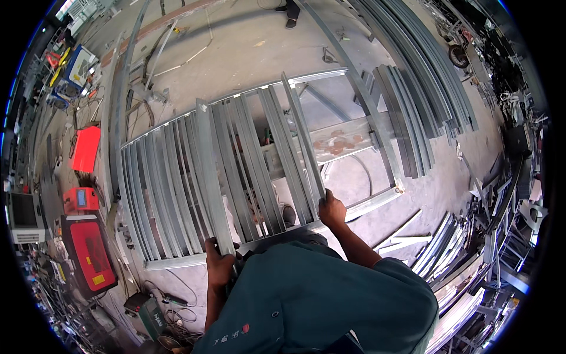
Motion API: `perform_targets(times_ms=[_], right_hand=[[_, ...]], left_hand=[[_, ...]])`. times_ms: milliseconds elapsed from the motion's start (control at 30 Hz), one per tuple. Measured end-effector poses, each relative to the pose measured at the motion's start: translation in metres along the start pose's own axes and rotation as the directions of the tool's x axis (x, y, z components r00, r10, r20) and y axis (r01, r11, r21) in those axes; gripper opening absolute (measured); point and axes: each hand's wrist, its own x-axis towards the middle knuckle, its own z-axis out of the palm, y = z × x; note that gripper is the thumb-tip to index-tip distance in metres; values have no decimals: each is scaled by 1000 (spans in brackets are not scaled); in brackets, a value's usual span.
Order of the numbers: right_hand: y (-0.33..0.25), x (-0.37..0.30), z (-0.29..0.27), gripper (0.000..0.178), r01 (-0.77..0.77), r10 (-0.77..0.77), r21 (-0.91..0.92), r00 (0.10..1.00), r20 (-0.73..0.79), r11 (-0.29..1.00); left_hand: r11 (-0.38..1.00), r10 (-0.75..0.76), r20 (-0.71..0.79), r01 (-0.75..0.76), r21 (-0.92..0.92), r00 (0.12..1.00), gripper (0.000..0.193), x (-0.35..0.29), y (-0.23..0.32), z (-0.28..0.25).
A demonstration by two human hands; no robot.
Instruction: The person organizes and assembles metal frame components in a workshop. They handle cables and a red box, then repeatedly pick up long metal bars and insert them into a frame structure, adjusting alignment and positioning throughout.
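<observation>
My left hand [219,262] is closed round the near end of a long grey metal slat [211,168], which lies raised over the other slats. Farther right, my right hand [332,210] grips the near end of another metal slat [304,133], its far end sticking up past the frame's far rail. Both slats run away from me across a rectangular metal frame [372,202]. Several parallel slats [156,194] lie side by side across the frame's left part, and a few more [257,159] lie between my hands.
Long metal profiles [407,71] are stacked at the right. Metal offcuts [442,248] lie on the floor at lower right. To the left are a red panel [86,148], a red machine [89,253] and a green-and-black machine [147,315] with cables. Another person's foot [291,23] shows at the top.
</observation>
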Motion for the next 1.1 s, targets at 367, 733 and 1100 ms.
perform_targets(times_ms=[367, 733, 1100], right_hand=[[38, 54, 56, 94, -91, 71, 284, 994, 77, 954], [26, 51, -58, 53, -238, 34, 455, 910, 413, 858], [16, -118, -58, 41, -600, -72, 800, 797, 599, 13]], left_hand=[[992, -69, 212, 89, -87, 975, 49, 6, -3, 50], [997, -65, 248, 54, 53, 967, 52, 11, -14, 54], [977, -15, 479, -88, 193, 878, 48, 20, 22, 88]])
